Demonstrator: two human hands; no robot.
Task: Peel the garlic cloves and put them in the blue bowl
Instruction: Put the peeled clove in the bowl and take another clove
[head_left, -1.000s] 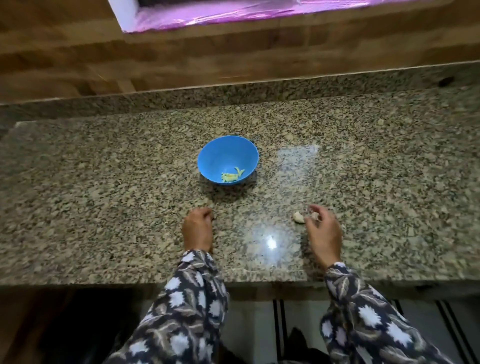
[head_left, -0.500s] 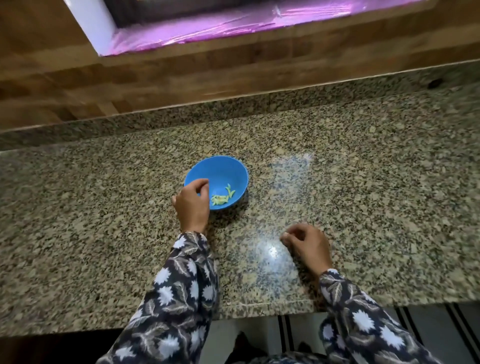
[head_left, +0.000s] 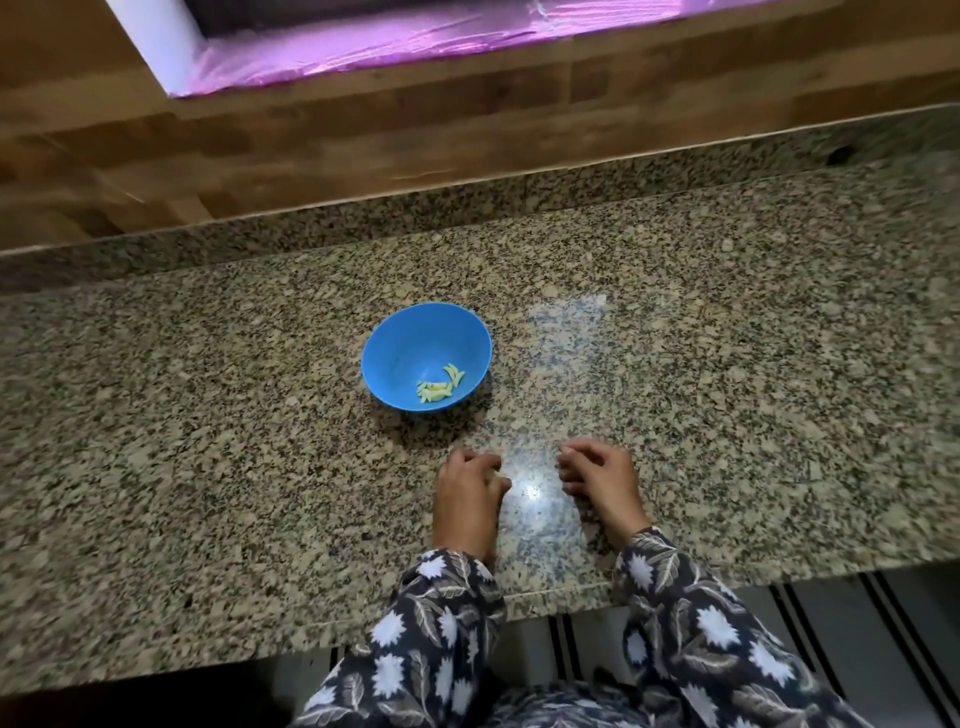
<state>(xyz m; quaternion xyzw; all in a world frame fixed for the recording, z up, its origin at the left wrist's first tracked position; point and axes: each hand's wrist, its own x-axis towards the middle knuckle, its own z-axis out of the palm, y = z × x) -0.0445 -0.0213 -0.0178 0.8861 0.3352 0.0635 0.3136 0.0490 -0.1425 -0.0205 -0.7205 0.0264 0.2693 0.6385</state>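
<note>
vs 0.5 s ago: left hand (head_left: 467, 493) is off the blue bowl (head_left: 400, 338) rim, now back on the granite counter (head_left: 208, 467) near the front edge, just beside the right hand (head_left: 597, 483), small gap between them. Bowl sits beyond both hands, apart from them, peeled garlic pieces (head_left: 439, 387) inside. Left fingers curled, nothing visible in them. Right fingers curled under, can't tell if they grip a clove
</note>
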